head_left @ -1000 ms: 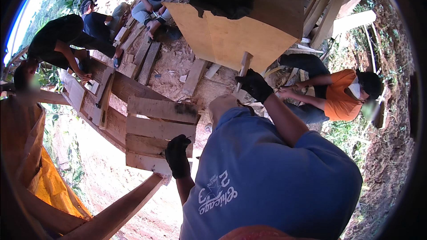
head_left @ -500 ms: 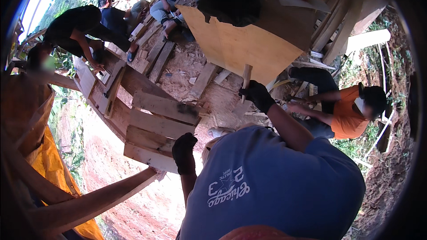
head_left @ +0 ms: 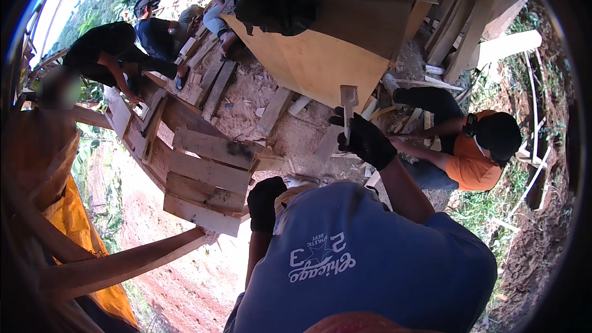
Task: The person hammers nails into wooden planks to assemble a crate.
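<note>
My right hand (head_left: 367, 142), in a black glove, grips a paddle-shaped wooden piece (head_left: 348, 95). Its wide, squarish end points up and its narrow part runs down into my fingers. Lower and to the left, my left hand (head_left: 265, 202), also black-gloved, is curled closed. What it holds, if anything, is hidden. Just left of that hand stands a slatted wooden bench or crate (head_left: 206, 169) of rough pale boards, apart from the fingers.
A large plywood sheet (head_left: 302, 61) stands ahead, with a black bag (head_left: 277, 0) over it. A person in an orange shirt (head_left: 478, 160) crouches at right; others work far left. Planks (head_left: 274, 111) lie on sawdust-strewn ground. A thick beam (head_left: 123, 268) crosses at lower left.
My right hand has turned the wooden piece, so its broad end now shows. The left hand has come a little nearer to my body and curled tighter. The view has shifted slightly.
</note>
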Motion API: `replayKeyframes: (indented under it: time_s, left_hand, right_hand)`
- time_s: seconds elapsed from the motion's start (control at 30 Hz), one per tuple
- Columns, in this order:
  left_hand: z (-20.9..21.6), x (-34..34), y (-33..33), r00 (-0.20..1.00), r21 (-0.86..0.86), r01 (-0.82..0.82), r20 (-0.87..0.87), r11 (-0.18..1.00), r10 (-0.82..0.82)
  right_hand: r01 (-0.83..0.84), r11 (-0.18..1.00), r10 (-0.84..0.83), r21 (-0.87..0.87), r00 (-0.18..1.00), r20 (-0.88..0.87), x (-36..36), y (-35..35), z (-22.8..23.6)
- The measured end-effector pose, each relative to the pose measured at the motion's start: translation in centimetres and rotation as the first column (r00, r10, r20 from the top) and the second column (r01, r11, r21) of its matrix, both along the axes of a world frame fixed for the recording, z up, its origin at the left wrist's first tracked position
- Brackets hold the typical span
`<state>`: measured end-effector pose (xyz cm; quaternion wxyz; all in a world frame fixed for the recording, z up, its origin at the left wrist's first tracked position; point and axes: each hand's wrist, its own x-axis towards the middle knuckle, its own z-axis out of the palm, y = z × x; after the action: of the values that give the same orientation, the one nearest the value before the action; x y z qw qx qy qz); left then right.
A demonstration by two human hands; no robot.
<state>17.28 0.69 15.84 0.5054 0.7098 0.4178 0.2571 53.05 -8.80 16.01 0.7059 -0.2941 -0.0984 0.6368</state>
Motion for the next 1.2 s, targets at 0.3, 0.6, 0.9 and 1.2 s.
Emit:
replayKeyframes:
  time_s: [0.3, 0.6, 0.9, 1.2]
  left_hand:
    - [-1.0, 0.2, 0.6, 0.969, 0.344, 0.236, -0.154, 0.909, -0.193]
    - [-0.6, -0.2, 0.6, 0.952, 0.311, 0.274, -0.221, 0.910, -0.212]
    - [-0.6, 1.6, 0.9, 0.866, 0.437, 0.480, -0.376, 0.761, -0.330]
    - [-0.6, 2.4, -0.2, 0.769, 0.136, 0.510, -0.515, 0.849, -0.379]
  right_hand:
    - [0.386, 0.923, -0.386, -0.004, 0.922, 0.013, 8.3, 7.5, 6.6]
    - [0.248, 0.889, -0.178, -0.385, 0.961, 0.210, -0.6, -0.6, -8.5]
    - [0.133, -0.217, 0.937, -0.967, 0.304, -0.169, -3.2, -21.7, -28.8]
    - [-0.015, 0.038, 0.842, -0.999, 0.539, 0.024, -7.3, -34.1, -34.7]
